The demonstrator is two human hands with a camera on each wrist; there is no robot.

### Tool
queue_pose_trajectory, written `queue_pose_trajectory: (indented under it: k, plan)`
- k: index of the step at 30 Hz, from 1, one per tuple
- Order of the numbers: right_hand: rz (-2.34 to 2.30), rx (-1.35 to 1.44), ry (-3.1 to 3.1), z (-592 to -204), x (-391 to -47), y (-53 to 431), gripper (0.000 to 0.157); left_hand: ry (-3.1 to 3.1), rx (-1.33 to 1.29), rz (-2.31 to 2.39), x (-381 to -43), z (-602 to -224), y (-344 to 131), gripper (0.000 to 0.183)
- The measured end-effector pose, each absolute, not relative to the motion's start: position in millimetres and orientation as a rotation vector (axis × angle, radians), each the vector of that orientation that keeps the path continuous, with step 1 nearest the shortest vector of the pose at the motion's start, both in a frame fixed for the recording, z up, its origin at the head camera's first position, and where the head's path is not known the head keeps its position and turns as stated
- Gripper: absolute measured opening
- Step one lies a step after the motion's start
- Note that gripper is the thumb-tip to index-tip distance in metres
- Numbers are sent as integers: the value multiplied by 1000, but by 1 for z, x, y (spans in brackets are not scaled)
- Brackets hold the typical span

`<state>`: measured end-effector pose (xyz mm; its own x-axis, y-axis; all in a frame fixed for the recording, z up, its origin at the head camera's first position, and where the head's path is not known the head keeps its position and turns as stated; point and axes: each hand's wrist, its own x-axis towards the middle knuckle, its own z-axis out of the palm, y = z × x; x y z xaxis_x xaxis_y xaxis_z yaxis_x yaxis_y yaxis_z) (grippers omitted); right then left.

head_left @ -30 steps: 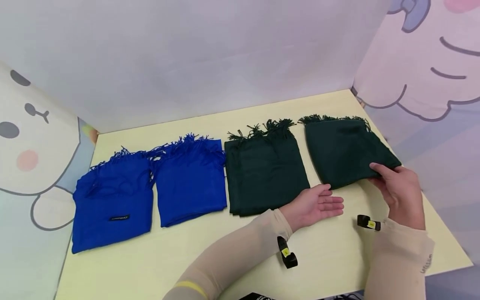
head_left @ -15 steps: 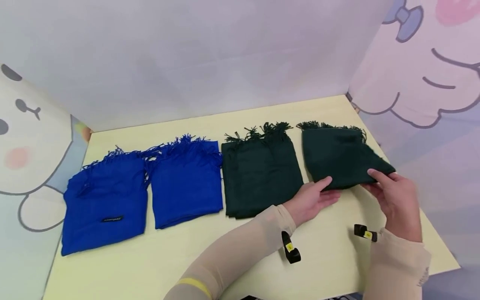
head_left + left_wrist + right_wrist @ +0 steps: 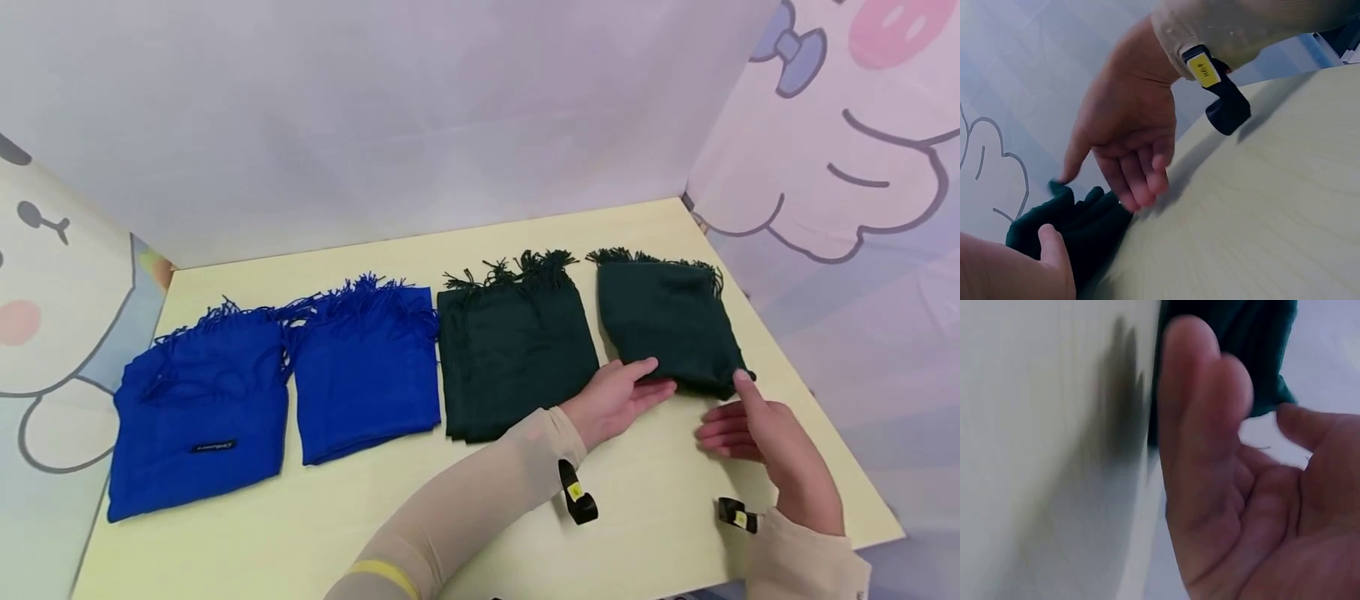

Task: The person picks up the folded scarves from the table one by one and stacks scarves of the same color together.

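In the head view, a folded dark green fringed scarf (image 3: 667, 317) lies at the right end of a row. My left hand (image 3: 611, 404) is at its near left corner, thumb over the edge and fairly straight fingers just below it. By the near right corner is my right hand (image 3: 780, 442), its thumb tip right at the cloth and its fingers extended below, holding nothing. The right wrist view shows its fingers (image 3: 1204, 450) straight, with the green cloth behind them. A second folded green scarf (image 3: 517, 358) lies beside my left hand.
Two folded blue fringed scarves lie to the left, the middle one (image 3: 367, 375) and the outer one (image 3: 202, 417) with a black label. All rest on a pale wooden table (image 3: 480, 517). Printed walls stand around its back and sides.
My right hand has let go of the right green scarf's near right corner, which has come down, and has drawn nearer to me. My left hand has moved up to the scarf's near edge.
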<state>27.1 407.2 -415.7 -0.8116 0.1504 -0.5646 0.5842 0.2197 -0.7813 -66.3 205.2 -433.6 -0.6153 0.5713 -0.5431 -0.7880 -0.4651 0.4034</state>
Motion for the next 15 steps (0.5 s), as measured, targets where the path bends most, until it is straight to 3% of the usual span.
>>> queue_pose_trajectory:
  k: [3,6,10,15]
  plan:
    - [-1871,397,1950,-418,20,401,92,798,-410,2128,-67,-430,206,87]
    - [-2184,254,1708,-422,12,392,74,788,-393,2124,-67,-427,206,80]
    - [-2620,372,1259,-430,5,378,45,761,-366,2144,-68,-425,205,59]
    - [-2904,605,929,-431,0,373,28,719,-348,2162,-74,-424,202,45]
